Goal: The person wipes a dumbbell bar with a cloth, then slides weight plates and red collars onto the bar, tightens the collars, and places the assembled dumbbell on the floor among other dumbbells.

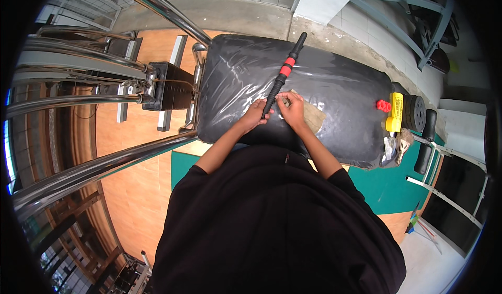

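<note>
Head view, mid-frame: the left hand (254, 114) is grasping a rod (285, 70), probably stiff, its ribbed end (270, 101) offering grip. Whether the right hand (293, 106) is gripping, I cannot tell.

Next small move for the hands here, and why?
I'd probably close the right hand on the black-and-red rod just above the left hand, for steadiness: the left holds only the lower end, the long upper part has no hand on it, and the right's fingers are close by, though contact is unclear.
</note>
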Available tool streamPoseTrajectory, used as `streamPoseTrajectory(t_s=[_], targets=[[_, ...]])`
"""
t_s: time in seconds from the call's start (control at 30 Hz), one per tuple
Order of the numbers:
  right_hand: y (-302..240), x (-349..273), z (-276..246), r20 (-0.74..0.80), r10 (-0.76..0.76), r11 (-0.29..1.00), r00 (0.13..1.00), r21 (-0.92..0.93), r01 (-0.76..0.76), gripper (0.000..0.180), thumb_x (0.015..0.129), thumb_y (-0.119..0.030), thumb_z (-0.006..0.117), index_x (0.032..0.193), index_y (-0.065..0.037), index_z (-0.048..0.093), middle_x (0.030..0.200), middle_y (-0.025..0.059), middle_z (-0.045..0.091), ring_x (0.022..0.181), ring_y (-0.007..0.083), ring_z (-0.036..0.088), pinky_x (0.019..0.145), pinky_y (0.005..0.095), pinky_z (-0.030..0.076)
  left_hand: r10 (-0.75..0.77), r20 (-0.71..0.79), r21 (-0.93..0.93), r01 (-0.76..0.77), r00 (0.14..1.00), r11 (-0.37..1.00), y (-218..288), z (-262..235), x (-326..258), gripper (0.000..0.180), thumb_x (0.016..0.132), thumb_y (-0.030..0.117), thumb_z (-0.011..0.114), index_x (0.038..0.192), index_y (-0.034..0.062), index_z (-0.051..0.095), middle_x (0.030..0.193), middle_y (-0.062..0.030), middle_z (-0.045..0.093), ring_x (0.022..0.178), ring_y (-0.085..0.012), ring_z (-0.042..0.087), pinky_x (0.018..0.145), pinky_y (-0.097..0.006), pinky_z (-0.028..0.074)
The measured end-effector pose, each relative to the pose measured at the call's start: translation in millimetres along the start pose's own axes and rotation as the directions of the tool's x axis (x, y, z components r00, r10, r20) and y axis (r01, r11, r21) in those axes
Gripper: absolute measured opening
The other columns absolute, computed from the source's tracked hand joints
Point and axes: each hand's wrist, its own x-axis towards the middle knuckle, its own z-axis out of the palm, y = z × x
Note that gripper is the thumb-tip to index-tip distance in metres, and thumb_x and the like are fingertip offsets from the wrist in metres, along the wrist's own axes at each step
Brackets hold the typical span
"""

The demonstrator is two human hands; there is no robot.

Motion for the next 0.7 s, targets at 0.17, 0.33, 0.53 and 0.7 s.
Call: streamPoseTrajectory(t_s=[0.17,0.33,0.53,0.7], targets=[[-1.2,0.3,-0.9,-0.052,-0.065,0.997,0.997,-0.036,0.063,0.009,0.079,-0.015,0.067,0.081,-0.006,0.067,0.075,0.0071,0.065,0.072,0.0231,0.060,0.077,0.0346,0.042,0.147,-0.118,0.344,-0.098,0.982,0.934,-3.5,7.3,6.3,0.023,0.099,0.028,0.036,0.103,0.0062,0.041,0.078,-0.0061,0.059,0.055,-0.0074,0.048,0.047,-0.023,0.039],[-4.6,0.8,-4.3,-0.055,-0.044,0.999,0.998,0.017,0.045,0.009,0.078,-0.013,0.068,0.081,-0.004,0.067,0.074,0.0083,0.065,0.072,0.0234,0.060,0.074,0.0337,0.043,0.320,-0.158,0.589,-0.171,0.934,0.790,-6.8,12.3,9.3,0.024,0.096,0.025,0.044,0.105,0.0025,0.045,0.072,-0.0076,0.062,0.052,-0.0121,0.056,0.051,-0.029,0.045],[-5.2,0.6,-5.0,-0.072,-0.047,0.999,0.996,0.021,0.048,0.010,0.077,-0.012,0.069,0.082,-0.004,0.067,0.073,0.0095,0.064,0.071,0.0234,0.059,0.071,0.0324,0.043,0.413,-0.111,0.697,-0.225,0.904,0.680,-4.4,15.7,4.3,0.025,0.096,0.022,0.047,0.106,-0.0003,0.046,0.072,-0.0080,0.062,0.053,-0.0120,0.057,0.053,-0.028,0.047],[-4.0,-2.6,-3.1,-0.105,-0.055,0.998,0.993,0.031,0.059,0.009,0.078,-0.011,0.069,0.083,-0.003,0.068,0.073,0.0097,0.064,0.071,0.0229,0.059,0.071,0.0318,0.043,0.674,0.063,0.913,-0.315,0.736,0.258,-4.3,17.3,4.6,0.030,0.096,0.023,0.048,0.115,0.0002,0.045,0.078,-0.0118,0.062,0.062,-0.0132,0.062,0.057,-0.029,0.049]])
